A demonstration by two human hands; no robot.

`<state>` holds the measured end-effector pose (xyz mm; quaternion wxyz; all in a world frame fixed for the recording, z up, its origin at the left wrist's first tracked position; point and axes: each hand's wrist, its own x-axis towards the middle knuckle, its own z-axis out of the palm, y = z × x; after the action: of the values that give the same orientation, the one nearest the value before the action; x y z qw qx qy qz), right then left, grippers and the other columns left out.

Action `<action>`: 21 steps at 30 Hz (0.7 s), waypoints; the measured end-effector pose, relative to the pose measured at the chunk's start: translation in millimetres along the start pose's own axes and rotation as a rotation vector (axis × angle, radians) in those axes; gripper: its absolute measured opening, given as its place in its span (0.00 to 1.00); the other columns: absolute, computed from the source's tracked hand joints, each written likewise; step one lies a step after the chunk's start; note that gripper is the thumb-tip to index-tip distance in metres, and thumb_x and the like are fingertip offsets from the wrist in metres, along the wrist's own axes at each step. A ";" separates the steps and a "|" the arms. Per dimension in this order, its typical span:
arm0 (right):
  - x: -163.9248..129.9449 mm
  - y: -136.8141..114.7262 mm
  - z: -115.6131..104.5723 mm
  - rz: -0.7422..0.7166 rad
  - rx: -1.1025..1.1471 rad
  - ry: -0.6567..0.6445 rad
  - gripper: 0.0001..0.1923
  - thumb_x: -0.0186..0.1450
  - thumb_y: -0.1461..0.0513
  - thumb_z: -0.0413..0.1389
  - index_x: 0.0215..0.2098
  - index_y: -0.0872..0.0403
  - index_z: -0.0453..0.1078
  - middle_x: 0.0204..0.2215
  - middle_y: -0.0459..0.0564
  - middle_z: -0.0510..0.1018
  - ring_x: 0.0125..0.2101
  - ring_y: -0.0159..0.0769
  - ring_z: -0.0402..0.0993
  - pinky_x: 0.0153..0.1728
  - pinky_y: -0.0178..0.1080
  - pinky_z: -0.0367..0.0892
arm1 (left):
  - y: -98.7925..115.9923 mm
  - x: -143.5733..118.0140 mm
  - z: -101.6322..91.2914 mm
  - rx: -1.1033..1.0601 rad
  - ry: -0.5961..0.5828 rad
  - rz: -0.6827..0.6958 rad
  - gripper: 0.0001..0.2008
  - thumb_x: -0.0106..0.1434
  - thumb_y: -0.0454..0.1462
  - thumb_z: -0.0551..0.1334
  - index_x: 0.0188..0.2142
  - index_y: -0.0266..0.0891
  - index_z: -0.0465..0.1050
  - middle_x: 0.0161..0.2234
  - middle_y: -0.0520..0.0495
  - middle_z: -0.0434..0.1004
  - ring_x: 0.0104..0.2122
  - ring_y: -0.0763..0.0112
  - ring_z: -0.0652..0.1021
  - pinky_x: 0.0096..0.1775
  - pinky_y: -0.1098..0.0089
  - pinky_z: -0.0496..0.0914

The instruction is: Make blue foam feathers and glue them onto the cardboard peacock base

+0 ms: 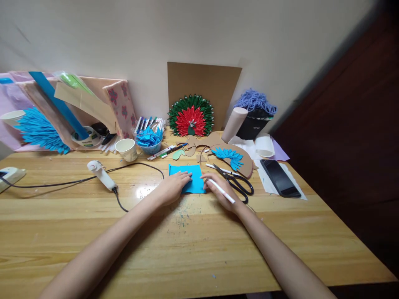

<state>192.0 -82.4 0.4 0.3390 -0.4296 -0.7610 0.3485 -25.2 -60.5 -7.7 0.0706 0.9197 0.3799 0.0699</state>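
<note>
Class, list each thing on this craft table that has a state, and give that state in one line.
Blue sheet: flat, pressed by left hand.
White pen: held in right hand.
Scissors: shut, lying flat.
Phone: screen dark.
Paper cup: upright.
Glue gun: lying, cord attached.

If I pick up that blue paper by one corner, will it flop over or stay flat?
The blue paper looks thin, lying flat on the table under the left hand, so it would probably droop from one corner. It seems very light, so a nudge could slide it on the glossy wood. The right hand, holding a white pen, touches its edge too.
</note>
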 end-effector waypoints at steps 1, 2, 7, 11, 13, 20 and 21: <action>-0.3 0.3 1.7 -0.008 0.018 -0.053 0.14 0.66 0.57 0.43 0.44 0.51 0.65 0.28 0.47 0.73 0.32 0.35 0.69 0.35 0.37 0.62 | 1.0 0.4 -1.3 -0.006 -0.001 -0.014 0.18 0.61 0.29 0.48 0.51 0.38 0.62 0.52 0.43 0.66 0.51 0.65 0.66 0.50 0.64 0.60; -0.6 1.2 3.6 -0.009 0.038 -0.084 0.15 0.66 0.56 0.42 0.44 0.51 0.65 0.29 0.47 0.73 0.33 0.36 0.69 0.37 0.38 0.61 | 2.4 0.7 -2.8 -0.006 -0.001 -0.023 0.17 0.62 0.30 0.48 0.49 0.37 0.64 0.49 0.43 0.68 0.48 0.64 0.68 0.48 0.64 0.62; -1.9 7.8 10.0 0.082 0.239 -0.069 0.14 0.65 0.56 0.45 0.45 0.52 0.64 0.31 0.48 0.71 0.33 0.35 0.68 0.33 0.37 0.63 | 9.2 1.2 -9.0 -0.010 0.022 0.018 0.17 0.63 0.35 0.49 0.51 0.41 0.63 0.42 0.44 0.68 0.41 0.64 0.68 0.43 0.64 0.64; -2.1 10.6 10.5 0.055 0.210 -0.165 0.11 0.61 0.58 0.51 0.38 0.54 0.67 0.32 0.48 0.72 0.31 0.34 0.66 0.31 0.35 0.62 | 7.5 -0.8 -7.4 -0.025 0.044 0.031 0.19 0.63 0.38 0.49 0.54 0.45 0.61 0.44 0.44 0.64 0.43 0.63 0.66 0.45 0.63 0.62; -1.5 11.3 12.0 0.071 0.183 -0.147 0.10 0.60 0.59 0.51 0.37 0.55 0.67 0.30 0.47 0.71 0.29 0.32 0.65 0.29 0.33 0.61 | 5.6 -2.0 -5.0 -0.037 0.053 0.025 0.20 0.63 0.38 0.49 0.55 0.45 0.60 0.43 0.43 0.64 0.43 0.63 0.66 0.46 0.62 0.62; 0.8 11.7 18.3 0.199 0.130 0.007 0.05 0.58 0.62 0.51 0.33 0.55 0.66 0.25 0.44 0.69 0.25 0.30 0.63 0.24 0.31 0.58 | 1.0 -4.0 2.8 -0.046 0.059 0.035 0.22 0.64 0.40 0.48 0.58 0.47 0.56 0.58 0.45 0.54 0.51 0.59 0.61 0.52 0.57 0.56; 0.9 11.5 18.5 0.211 0.124 0.015 0.04 0.58 0.62 0.51 0.32 0.54 0.65 0.24 0.44 0.69 0.25 0.29 0.63 0.24 0.31 0.57 | 0.9 -3.9 3.2 -0.044 0.049 0.036 0.22 0.64 0.40 0.47 0.58 0.48 0.55 0.59 0.47 0.53 0.52 0.58 0.60 0.52 0.57 0.56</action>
<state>181.4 -81.5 -18.7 0.3321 -0.4882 -0.6858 0.4256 -26.7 -64.1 -11.0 0.0803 0.9226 0.3633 0.1019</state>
